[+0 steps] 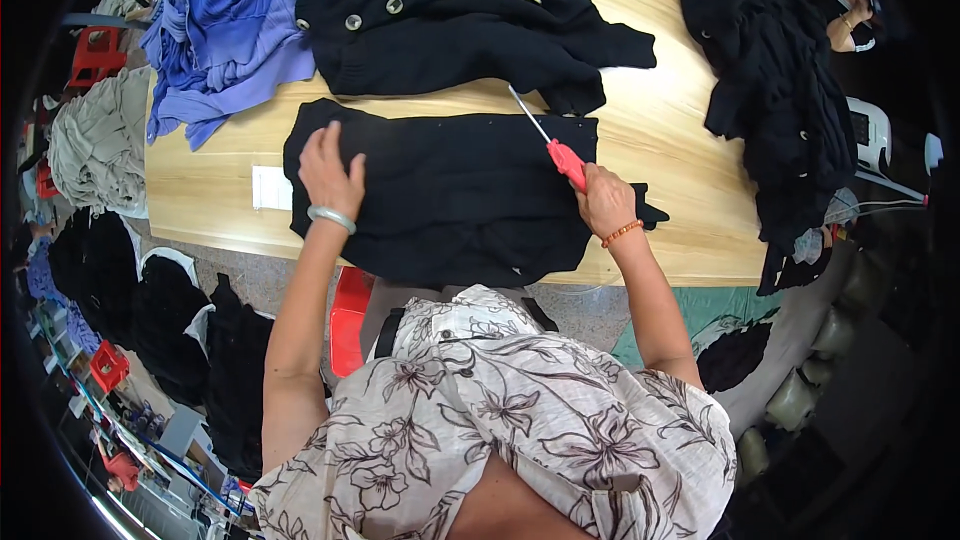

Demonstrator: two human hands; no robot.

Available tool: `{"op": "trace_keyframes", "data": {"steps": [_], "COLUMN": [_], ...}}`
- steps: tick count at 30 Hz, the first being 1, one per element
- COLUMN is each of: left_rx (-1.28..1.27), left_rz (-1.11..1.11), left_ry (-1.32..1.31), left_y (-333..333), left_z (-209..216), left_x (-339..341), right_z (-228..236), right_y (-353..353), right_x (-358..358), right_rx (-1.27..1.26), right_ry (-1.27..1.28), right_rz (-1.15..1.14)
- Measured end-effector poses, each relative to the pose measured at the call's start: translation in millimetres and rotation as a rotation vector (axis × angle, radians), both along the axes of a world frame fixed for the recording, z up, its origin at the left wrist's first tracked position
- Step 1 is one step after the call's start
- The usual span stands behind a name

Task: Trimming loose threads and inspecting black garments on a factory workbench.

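Note:
A black knit garment (455,190) lies flat on the wooden table right before me. Over its left edge rests my left hand (329,172), fingers spread and holding nothing. My right hand (605,202) is closed round the red handle of a tool with a long thin metal shaft (531,114), much like a stick lighter; its exact kind is unclear. The shaft points up and left, past the garment's far edge. Just beyond lies a black cardigan (430,35) with large buttons. A small white label or card (271,188) shows at the garment's left side.
Blue-purple knitwear (225,30) is heaped at the far left of the table (215,210). More black garments (770,90) hang over its right end. Piled clothes and a red stool (98,52) stand at left. Another person's arm (850,20) appears at far right.

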State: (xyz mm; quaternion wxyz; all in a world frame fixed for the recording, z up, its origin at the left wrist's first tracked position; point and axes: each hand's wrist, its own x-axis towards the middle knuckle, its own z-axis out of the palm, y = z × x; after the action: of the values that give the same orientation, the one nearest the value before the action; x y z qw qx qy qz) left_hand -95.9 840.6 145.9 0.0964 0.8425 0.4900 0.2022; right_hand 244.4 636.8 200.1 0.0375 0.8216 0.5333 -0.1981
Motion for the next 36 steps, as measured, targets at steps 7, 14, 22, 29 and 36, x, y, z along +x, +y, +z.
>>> {"op": "trace_keyframes", "data": {"steps": [7,14,22,29,36], "left_rx": [-0.231,-0.218,-0.217,0.012,-0.165], "left_rz": [-0.613,-0.823,-0.808,-0.821,-0.832], "left_ry": [-0.208,0.145,0.193,0.179,0.031], "left_y": [-69.3,-98.9,-100.5,-102.4,-104.1], "left_z": [23.3,-19.4,-24.2,-54.6,-45.8], "left_x": [131.4,225.7,229.9,225.0,224.7], "right_z": [27.1,41.4,65.4,56.2,51.2], "right_y": [-28.5,-74.7,-57.2,50.0,76.0], "right_x": [6.6,39.0,38.6,-30.7,-60.6], "right_rx": [0.258,-0.012,-0.088,-0.005,0.022], "right_ry": [0.215,0.086,0.162,0.345,0.309], "right_rz": [-0.251,-0.119,-0.057,0.275,0.477]}}
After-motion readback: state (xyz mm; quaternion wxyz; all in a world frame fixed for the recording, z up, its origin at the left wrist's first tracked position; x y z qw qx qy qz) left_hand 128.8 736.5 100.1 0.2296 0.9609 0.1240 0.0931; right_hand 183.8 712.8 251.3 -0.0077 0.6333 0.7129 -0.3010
